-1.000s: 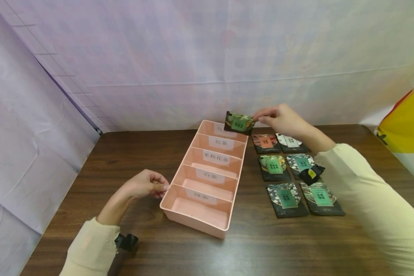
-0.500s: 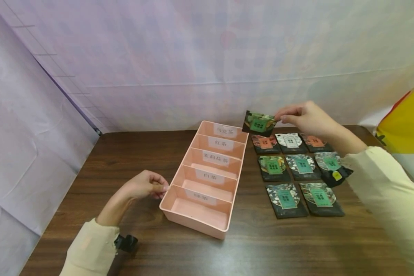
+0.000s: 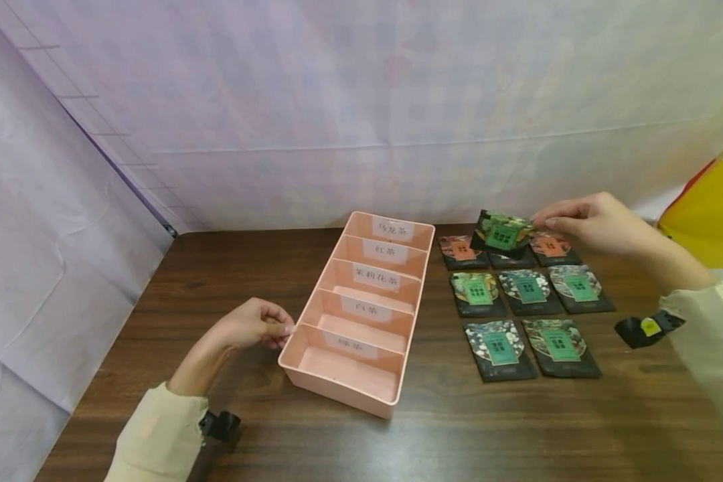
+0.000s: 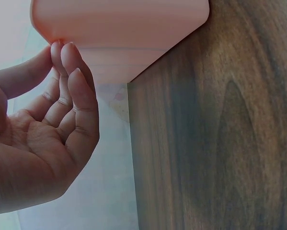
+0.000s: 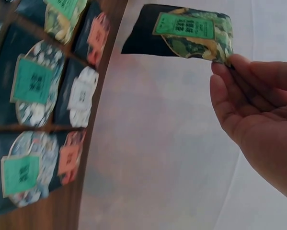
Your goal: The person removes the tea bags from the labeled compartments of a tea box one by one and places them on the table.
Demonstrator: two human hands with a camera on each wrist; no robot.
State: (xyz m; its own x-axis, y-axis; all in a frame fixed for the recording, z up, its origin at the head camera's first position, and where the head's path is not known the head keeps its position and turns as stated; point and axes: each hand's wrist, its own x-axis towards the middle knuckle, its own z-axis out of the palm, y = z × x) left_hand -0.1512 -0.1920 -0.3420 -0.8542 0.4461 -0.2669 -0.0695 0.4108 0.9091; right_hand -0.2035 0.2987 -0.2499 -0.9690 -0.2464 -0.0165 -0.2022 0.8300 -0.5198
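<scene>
A green-and-black tea sachet (image 3: 501, 234) hangs by one edge from my right hand (image 3: 602, 221), whose thumb and fingers pinch it. In the head view it overlaps the white-labelled sachet in the back row. In the right wrist view the held tea sachet (image 5: 189, 33) shows its printed face above the right hand (image 5: 263, 105). My left hand (image 3: 256, 323) pinches the left rim of a pink divided box (image 3: 343, 398) near its front. In the left wrist view, the left hand (image 4: 62, 110) has thumb and fingertips together at the edge of the box (image 4: 124, 24).
Several tea sachets (image 3: 529, 292) lie flat in rows right of the box. The box has several labelled compartments, one behind another, on the brown wooden table (image 3: 229, 261). A pale curtain (image 3: 277, 114) hangs behind the table; a yellow item (image 3: 707, 221) stands at far right.
My right hand has moved right with the tea sachet, from over the box's back compartment to above the back row of sachets. The left hand has stayed at the box rim.
</scene>
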